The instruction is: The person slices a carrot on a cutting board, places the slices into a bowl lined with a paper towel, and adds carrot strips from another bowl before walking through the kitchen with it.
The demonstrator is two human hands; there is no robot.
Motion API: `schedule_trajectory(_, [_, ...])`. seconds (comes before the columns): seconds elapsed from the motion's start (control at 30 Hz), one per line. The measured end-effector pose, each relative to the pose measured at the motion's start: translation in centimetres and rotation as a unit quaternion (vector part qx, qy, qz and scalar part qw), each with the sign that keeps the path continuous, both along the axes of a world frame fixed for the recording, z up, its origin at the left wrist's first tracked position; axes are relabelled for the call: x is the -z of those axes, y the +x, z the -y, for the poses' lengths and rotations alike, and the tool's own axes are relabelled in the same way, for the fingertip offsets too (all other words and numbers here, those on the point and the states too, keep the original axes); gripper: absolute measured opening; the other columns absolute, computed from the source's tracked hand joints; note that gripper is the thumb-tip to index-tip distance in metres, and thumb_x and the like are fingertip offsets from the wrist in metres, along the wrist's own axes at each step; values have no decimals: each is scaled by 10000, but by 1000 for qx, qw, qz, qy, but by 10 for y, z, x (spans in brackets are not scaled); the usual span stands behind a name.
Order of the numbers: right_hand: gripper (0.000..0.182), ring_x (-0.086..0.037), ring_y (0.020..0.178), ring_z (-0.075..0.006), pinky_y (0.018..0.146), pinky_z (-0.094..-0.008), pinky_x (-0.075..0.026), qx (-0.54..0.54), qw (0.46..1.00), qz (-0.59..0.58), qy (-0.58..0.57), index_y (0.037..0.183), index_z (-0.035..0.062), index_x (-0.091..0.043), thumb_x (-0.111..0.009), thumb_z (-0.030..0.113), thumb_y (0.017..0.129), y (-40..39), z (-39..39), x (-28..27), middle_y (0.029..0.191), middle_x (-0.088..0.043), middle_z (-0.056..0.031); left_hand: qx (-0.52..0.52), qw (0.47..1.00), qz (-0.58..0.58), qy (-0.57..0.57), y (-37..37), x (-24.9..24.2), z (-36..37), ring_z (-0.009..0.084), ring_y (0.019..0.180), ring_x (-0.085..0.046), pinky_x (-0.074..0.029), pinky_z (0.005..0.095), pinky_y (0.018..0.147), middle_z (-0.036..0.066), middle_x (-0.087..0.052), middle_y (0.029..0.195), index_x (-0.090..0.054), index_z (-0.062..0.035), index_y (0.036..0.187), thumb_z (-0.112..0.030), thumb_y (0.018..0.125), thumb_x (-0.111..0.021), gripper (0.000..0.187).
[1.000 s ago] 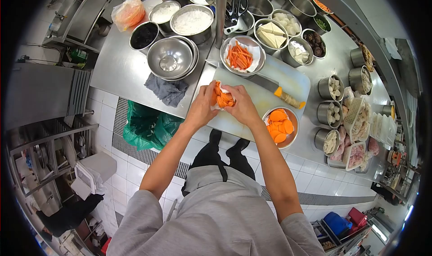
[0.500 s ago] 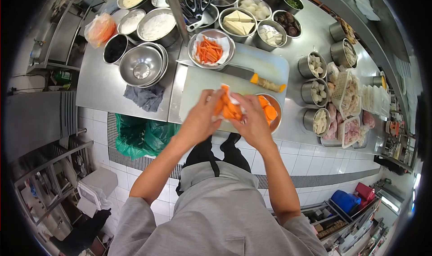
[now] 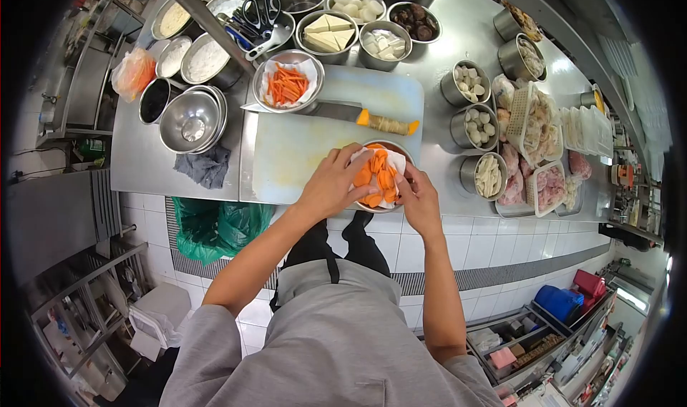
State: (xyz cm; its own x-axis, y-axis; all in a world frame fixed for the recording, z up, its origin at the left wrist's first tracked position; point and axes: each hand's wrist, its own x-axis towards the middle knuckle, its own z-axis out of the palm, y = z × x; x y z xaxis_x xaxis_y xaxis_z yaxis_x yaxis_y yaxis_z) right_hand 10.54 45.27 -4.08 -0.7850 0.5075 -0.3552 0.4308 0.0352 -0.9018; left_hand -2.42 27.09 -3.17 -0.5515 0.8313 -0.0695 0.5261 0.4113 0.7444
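Orange carrot slices (image 3: 385,179) lie on white paper (image 3: 398,162) in a round metal bowl (image 3: 371,209) at the front edge of the counter. My left hand (image 3: 330,184) holds the left side of the paper, its fingers and thumb curled around some slices. On the right side, my right hand (image 3: 420,197) pinches the paper's edge. Behind the bowl, a knife (image 3: 336,111) with a yellow-ended, wrapped handle lies across the cutting board (image 3: 286,149). Carrot strips (image 3: 288,85) sit on paper in another metal bowl (image 3: 261,99) at the board's back left.
Stacked empty bowls (image 3: 187,124) and a grey cloth (image 3: 203,167) are at the left. Containers of tofu (image 3: 328,35) and other foods stand behind. Several pots, baskets (image 3: 549,187) and raw meat occupy the right side. A metal post (image 3: 207,28) rises at the back left.
The carrot slices and paper have gone from above the board into the bowl, with both hands now at its rim. The camera view has shifted, so the counter appears further left.
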Motion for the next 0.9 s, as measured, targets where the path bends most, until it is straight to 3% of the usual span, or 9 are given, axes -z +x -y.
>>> schedule_trajectory(0.03, [460,-656,863,-227,783,-339,-553,1,1000,0,-2,1368,22,-590,-693,150,939,0,3,-1,1118,-619,-162,-19,998,-50,21,4,2,-1,392,1346,-450,-397,483,1109,148,-443,1483,-447,-126,1497,-409,871,-743,749])
schedule_trajectory(0.1, [325,-689,820,-263,766,-365,-557,-10,979,-21,205,1264,1,-641,-647,90,951,0,7,-4,1031,-675,-180,-37,994,-99,42,13,4,-5,383,1376,-423,-371,519,1124,139,-430,1506,-455,-148,1495,-426,873,-733,736])
schedule_trajectory(0.27, [211,-688,792,-304,737,-399,-546,-2,957,24,288,1111,16,-668,-667,101,918,2,7,2,947,-692,-180,37,974,-222,-1,35,36,-18,335,1409,-395,-298,637,1127,68,-425,1541,-539,-224,1418,-453,919,-674,566])
schedule_trajectory(0.4, [150,-658,777,-310,699,-413,-525,-5,942,122,314,1020,54,-680,-692,133,894,-3,8,-11,918,-663,-135,30,965,-260,19,37,49,-14,326,1398,-414,-311,620,1131,46,-445,1525,-581,-234,1381,-443,927,-666,507])
schedule_trajectory(0.53, [126,-630,795,-296,696,-408,-518,-10,941,38,336,1013,78,-704,-691,118,894,-12,2,-22,915,-625,-100,-13,965,-245,89,38,52,-10,317,1360,-454,-329,602,1133,83,-511,1418,-616,-248,1351,-399,895,-713,490])
schedule_trajectory(0.63, [150,-611,850,-280,736,-405,-519,-116,931,-68,339,1027,111,-732,-665,105,893,-31,-19,-23,930,-602,-85,-37,970,-220,99,42,53,-9,310,1336,-473,-337,588,1136,99,-522,1380,-626,-270,1343,-374,872,-741,495])
schedule_trajectory(0.7, [188,-613,891,-268,778,-415,-515,-282,863,-128,398,1042,116,-749,-633,106,893,-54,-35,-21,929,-609,-80,-39,970,-225,83,42,51,-13,308,1324,-482,-340,582,1137,104,-521,1374,-630,-281,1340,-364,863,-751,499])
schedule_trajectory(0.8, [211,-614,933,-273,804,-424,-509,-408,811,-106,406,1051,111,-747,-606,108,895,-78,-50,-14,924,-623,-78,-47,967,-235,84,40,48,-19,317,1301,-504,-337,611,1126,87,-543,1368,-675,-283,1291,-381,836,-760,473])
schedule_trajectory(0.9, [186,-620,931,-294,797,-437,-509,-457,790,-88,398,1034,105,-746,-632,129,888,-89,-57,-18,906,-634,-87,-59,969,-236,48,42,43,-23,310,1320,-490,-328,634,1118,74,-537,1399,-670,-306,1298,-408,840,-741,474])
